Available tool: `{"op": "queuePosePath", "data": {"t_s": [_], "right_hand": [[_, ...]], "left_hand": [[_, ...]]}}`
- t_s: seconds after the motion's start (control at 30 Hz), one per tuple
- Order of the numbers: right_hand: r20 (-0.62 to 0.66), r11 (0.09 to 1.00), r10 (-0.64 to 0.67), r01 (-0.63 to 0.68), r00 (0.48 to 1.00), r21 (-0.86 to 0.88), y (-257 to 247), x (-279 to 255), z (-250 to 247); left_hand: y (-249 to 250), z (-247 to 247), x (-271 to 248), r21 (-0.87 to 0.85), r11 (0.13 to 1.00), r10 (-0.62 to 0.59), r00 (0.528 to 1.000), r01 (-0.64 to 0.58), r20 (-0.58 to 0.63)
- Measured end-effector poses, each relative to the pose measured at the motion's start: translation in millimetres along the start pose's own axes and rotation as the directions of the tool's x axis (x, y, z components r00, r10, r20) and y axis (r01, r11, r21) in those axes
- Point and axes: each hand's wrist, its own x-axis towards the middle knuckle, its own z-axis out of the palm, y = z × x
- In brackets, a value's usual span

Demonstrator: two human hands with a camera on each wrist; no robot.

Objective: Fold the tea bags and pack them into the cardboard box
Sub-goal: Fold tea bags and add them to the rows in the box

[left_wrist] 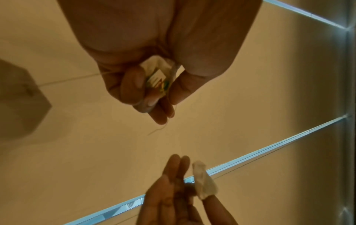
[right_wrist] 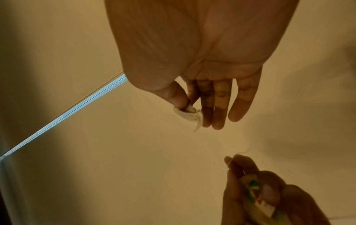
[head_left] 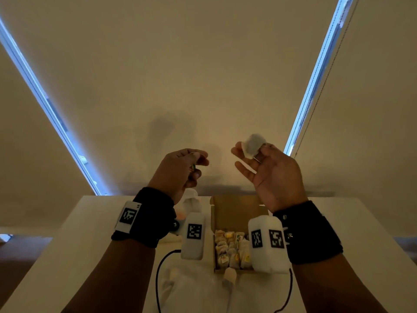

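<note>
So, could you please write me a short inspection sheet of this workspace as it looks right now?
Surface: white table, lit dimly.
Job's things: open cardboard box holding many folded tea bags; one loose tea bag at the box's near edge; another tea bag raised in the air.
Clutter: white bundle left of the box, unclear what.
Grippers: left hand pinches a paper tag; right hand pinches the raised tea bag, other fingers straight.
Cables: black cables loop from the wrist cameras.
Surroundings: cream roller blind with daylight at its edges.
</note>
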Motion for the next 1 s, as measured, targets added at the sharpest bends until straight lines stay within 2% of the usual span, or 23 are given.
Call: {"op": "queuePosePath", "data": {"t_s": [0.17,0.27,0.43,0.6,0.77,0.93,1.0], "right_hand": [[0.020,0.988,-0.102,0.099,0.995,0.116,-17,3,4],[0.021,0.989,-0.106,0.103,0.994,0.103,-21,5,7],[-0.013,0.997,0.071,-0.071,0.997,-0.033,7,2,18],[0.035,0.978,0.209,-0.209,0.977,-0.015,24,-3,27],[-0.079,0.987,0.158,-0.157,0.984,0.015,21,-2,26],[-0.137,0.994,0.095,-0.085,0.986,0.074,17,-4,28],[-0.142,0.995,0.052,-0.040,0.988,0.087,16,-5,29]], "left_hand": [[-16,-9,3,0.030,0.994,-0.103,0.995,0.102,0.007],[-20,-12,2,0.007,0.993,-0.122,0.993,0.122,0.002],[-10,-4,0,-0.002,0.998,-0.067,0.993,0.067,0.094],[-1,1,-4,0.165,0.986,0.016,0.995,-0.032,0.101],[2,5,-12,0.223,0.973,0.027,0.994,-0.051,0.108],[3,9,-18,0.147,0.984,0.075,0.981,-0.102,0.181],[3,10,-19,0.141,0.981,0.110,0.979,-0.135,0.172]]}}
